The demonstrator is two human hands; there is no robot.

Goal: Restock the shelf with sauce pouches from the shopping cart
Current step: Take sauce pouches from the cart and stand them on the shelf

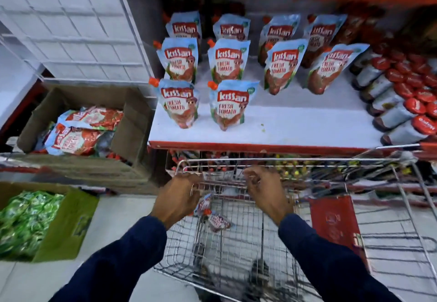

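Note:
Several blue-and-red tomato sauce pouches [178, 103] stand in rows on the white shelf [283, 126]. Below it is the wire shopping cart [236, 242]. Both my hands are inside its front end. My left hand [179, 195] curls its fingers onto the upper edge of a sauce pouch [203, 204], which hangs tilted with its orange cap down. A second pouch [218, 222] lies flat on the cart floor just beneath. My right hand [264, 190] hovers over the cart with fingers bent and apart, holding nothing.
A cardboard box [132, 133] with more sauce pouches sits left of the shelf, and a box of green packets [26, 221] stands on the floor at lower left. Red-capped jars [402, 103] crowd the shelf's right end. A red flap [331, 226] is in the cart.

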